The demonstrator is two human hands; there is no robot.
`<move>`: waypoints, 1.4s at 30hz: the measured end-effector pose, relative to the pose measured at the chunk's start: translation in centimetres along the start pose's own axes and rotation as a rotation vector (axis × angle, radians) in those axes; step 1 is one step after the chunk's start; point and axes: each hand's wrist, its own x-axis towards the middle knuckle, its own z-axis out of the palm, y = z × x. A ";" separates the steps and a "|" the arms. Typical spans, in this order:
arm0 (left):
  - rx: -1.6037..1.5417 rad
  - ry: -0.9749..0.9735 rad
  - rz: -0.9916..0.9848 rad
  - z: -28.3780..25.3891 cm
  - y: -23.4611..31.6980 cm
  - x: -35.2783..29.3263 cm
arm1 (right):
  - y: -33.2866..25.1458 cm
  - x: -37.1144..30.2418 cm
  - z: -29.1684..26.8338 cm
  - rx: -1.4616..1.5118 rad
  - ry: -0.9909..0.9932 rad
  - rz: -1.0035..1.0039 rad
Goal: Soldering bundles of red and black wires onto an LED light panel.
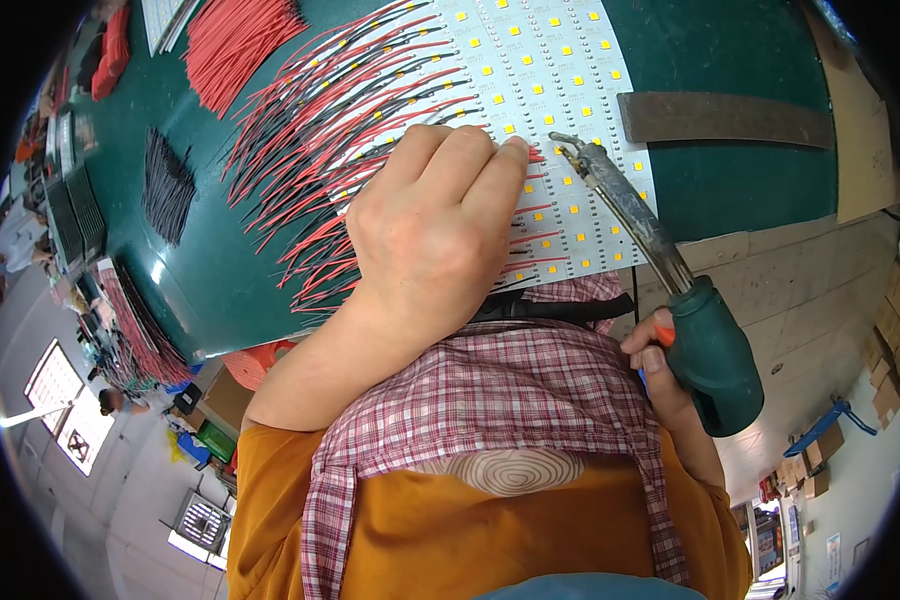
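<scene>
A white LED board (530, 70) with rows of yellow chips lies at the table's near edge. Red and black wires (310, 130) run from its pads out to the left. My left hand (435, 215) is closed over the middle of them, knuckles up. Red wire (536, 155) sticks out at its fingertips; the pinch itself is mostly hidden. My right hand (660, 360) is wrapped round the green handle of a soldering gun (715, 350). The gun's dark bent tip reaches over the board, just right of my left fingertips. Whether the tip touches the board I cannot tell.
A bundle of red wires (235, 45) and a smaller black bundle (167, 187) lie on the green table (205, 290). A flat dark metal strip (730, 120) rests at the right, overlapping the board's edge. More wires (140, 320) are stacked at the table's left edge.
</scene>
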 end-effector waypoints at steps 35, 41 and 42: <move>0.005 -0.012 -0.004 -0.8 -0.7 0.7 | -1.6 0.7 -0.2 -0.153 -0.087 -0.007; 0.005 0.000 -0.017 -0.6 -0.7 0.5 | -1.3 0.6 0.3 0.072 0.002 0.049; 0.005 0.001 -0.017 -0.7 -0.7 0.5 | -1.4 0.6 0.2 0.023 0.002 0.025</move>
